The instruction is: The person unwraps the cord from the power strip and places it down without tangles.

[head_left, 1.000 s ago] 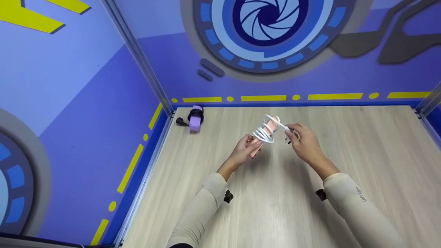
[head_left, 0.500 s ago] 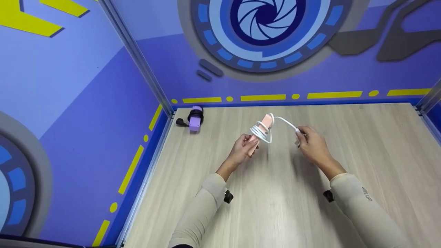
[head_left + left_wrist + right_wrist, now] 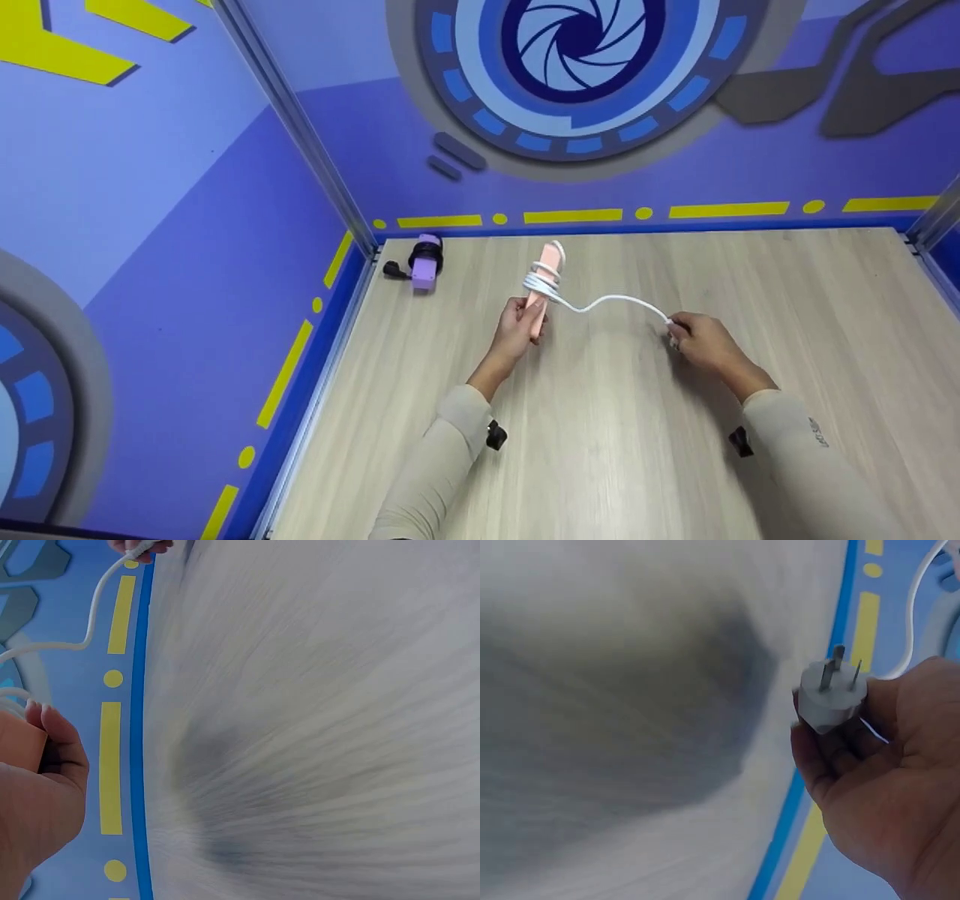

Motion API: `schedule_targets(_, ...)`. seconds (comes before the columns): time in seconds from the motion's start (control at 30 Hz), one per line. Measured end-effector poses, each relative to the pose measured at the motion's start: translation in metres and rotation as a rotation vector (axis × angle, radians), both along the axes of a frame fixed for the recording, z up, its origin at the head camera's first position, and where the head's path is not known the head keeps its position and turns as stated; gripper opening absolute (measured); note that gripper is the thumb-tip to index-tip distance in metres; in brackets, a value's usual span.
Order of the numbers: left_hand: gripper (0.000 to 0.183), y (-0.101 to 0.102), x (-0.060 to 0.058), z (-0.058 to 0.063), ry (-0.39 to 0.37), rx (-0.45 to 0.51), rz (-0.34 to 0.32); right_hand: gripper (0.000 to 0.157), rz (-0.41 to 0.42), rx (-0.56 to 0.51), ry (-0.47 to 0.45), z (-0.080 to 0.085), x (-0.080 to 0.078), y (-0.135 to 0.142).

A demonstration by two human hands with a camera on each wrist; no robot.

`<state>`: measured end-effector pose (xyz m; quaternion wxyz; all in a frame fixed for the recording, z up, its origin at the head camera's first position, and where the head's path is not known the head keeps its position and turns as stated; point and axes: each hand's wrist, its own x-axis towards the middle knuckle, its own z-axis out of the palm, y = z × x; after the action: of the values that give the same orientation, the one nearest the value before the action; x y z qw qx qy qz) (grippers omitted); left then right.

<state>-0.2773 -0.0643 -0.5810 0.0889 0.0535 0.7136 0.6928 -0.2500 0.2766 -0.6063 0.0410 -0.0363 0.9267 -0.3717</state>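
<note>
In the head view my left hand grips the lower end of a slim pink power strip, held tilted above the table. Several loops of its white cord are wound round the middle of the strip. From there a slack, wavy length runs right to my right hand. In the right wrist view that hand pinches a white plug with three metal prongs pointing away from the palm. The left wrist view shows only the end of the pink strip inside the curled fingers.
A purple power strip wrapped in black cord lies at the far left corner of the wooden table, its black plug to its left. Printed blue panels wall the back and left sides.
My right hand has moved right and towards me with the plug, drawing a longer length of cord off the strip. The left hand has shifted slightly left, turning the strip more upright.
</note>
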Motion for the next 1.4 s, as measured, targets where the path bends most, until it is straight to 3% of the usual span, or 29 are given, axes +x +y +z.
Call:
schedule_targets(0.2, 0.046, -0.004, -0.001, -0.003, 0.006, -0.030, 0.031, 0.024, 0.015, 0.023, -0.034, -0.008, 0.001, 0.001)
schedule_targets(0.4, 0.043, -0.010, -0.003, -0.002, 0.046, -0.018, 0.045, 0.020, 0.054, 0.167, 0.014, -0.008, -0.005, -0.010)
schedule_targets(0.5, 0.043, -0.010, -0.002, -0.001, 0.055, -0.014, 0.021, 0.022, 0.060, 0.215, 0.022, -0.008, -0.006, -0.011)
schedule_targets(0.63, 0.043, -0.006, 0.000, 0.001, 0.069, -0.030, -0.009, 0.025, 0.047, 0.218, -0.021, -0.006, -0.008, -0.005)
schedule_targets(0.87, 0.040, -0.002, 0.000, -0.006, 0.065, -0.046, -0.005, 0.025, 0.050, 0.171, -0.129, 0.001, -0.012, -0.001)
schedule_targets(1.17, 0.047, -0.006, -0.004, -0.011, 0.016, -0.053, 0.040, 0.022, 0.068, 0.261, -0.099, -0.002, -0.015, -0.010)
schedule_targets(1.4, 0.047, -0.008, -0.007, -0.013, 0.005, -0.040, 0.040, 0.023, 0.051, 0.230, -0.138, -0.004, -0.020, -0.014)
